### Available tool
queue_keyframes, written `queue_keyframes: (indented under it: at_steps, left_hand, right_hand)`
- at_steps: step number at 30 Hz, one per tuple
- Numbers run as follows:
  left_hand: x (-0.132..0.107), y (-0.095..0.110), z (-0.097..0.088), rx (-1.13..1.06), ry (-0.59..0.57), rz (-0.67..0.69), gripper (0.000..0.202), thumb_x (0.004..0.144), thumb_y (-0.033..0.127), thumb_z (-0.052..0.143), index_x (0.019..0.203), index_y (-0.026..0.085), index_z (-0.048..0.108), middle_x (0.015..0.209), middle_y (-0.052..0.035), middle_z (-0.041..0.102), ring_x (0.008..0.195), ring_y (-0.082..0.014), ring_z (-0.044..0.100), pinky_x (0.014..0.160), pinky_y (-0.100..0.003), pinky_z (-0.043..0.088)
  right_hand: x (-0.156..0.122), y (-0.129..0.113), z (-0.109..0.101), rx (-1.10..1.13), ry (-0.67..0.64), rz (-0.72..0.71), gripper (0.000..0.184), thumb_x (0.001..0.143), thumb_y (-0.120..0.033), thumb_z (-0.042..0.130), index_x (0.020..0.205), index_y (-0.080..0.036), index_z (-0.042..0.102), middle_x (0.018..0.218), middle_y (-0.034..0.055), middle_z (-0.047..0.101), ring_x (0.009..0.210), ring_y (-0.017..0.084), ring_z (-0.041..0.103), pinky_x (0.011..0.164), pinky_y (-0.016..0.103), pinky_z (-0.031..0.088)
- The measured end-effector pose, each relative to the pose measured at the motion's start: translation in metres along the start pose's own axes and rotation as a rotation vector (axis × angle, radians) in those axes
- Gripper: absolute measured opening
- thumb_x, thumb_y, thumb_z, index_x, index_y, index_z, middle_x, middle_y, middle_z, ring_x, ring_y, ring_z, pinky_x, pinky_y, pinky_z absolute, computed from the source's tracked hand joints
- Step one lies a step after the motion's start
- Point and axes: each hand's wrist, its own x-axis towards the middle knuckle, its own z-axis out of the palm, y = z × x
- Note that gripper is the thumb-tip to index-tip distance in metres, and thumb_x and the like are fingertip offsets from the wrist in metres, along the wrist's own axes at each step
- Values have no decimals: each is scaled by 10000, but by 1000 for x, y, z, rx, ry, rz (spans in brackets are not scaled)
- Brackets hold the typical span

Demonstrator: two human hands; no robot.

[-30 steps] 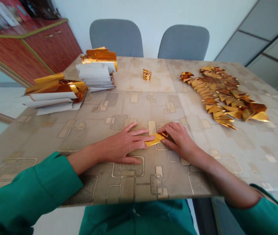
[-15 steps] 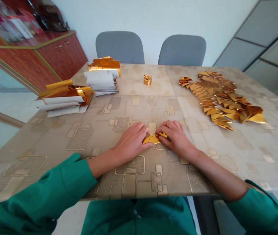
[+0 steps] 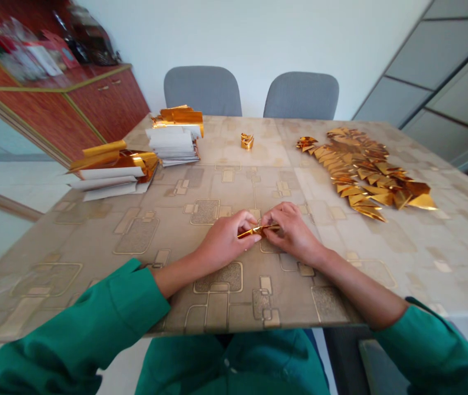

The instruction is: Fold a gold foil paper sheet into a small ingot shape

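View: head
Left hand (image 3: 225,238): grip clenched, pinching one end of the foil fold (image 3: 257,231)
Right hand (image 3: 291,230): grip clenched on its other end
Foil fold: between your hands, over the table (image 3: 73,296) (too thin edge-on to read its shape)
Beyond: paper stacks (image 3: 172,145) left, gold figure (image 3: 247,141) middle, gold triangles (image 3: 361,170) right

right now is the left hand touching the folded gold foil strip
Touching. The head view shows the fingers of the left hand pressed onto the folded gold foil strip, with no gap between them.
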Motion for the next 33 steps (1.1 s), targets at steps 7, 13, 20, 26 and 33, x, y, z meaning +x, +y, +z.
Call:
queue_keyframes:
  at_steps: [7, 13, 20, 26, 33]
  left_hand:
    - [5, -1, -5, -498, 122, -105, 151, 814, 279, 670, 869, 176, 575, 736, 9, 659, 641, -107, 612, 577, -217, 451]
    - [6, 0, -4, -696, 278, -134, 215, 777, 311, 729, 826, 171, 573, 668, 42, 607, 546, -68, 543, 507, -176, 427]
    - [3, 0, 1, -690, 224, -94, 158, 756, 281, 757, 806, 150, 685, 697, 6, 671, 577, -74, 577, 533, -175, 457]
    - [2, -2, 1, -640, 274, -71, 124, 770, 260, 737, 823, 152, 708, 750, -13, 712, 595, -79, 602, 536, -175, 474]
    - [-1, -1, 0, -446, 254, 39, 284, 835, 208, 671, 1113, 162, 636, 656, 36, 661, 560, -74, 598, 530, -161, 465]
  right_hand:
    - [8, 7, -5, 431, 262, 261, 114, 898, -318, 564, 939, -215, 591, 913, 41, 658, 859, 178, 602, 809, 349, 465]
    - [2, -4, -2, 892, 93, 450, 343, 851, -536, 625, 984, -220, 639, 821, 25, 658, 766, 173, 592, 727, 332, 477]
    - [-2, -10, 11, 1017, 6, 386, 199, 842, -442, 673, 901, -253, 694, 882, 4, 705, 872, 177, 628, 840, 349, 474]
    - [-4, -6, 1, 1019, -60, 401, 276, 923, -437, 560, 829, -207, 680, 734, 17, 690, 664, 143, 572, 685, 314, 455]
    - [-4, -2, -12, 1033, 102, 386, 559, 959, -620, 340, 1026, -200, 702, 910, 76, 694, 842, 198, 621, 769, 371, 473]
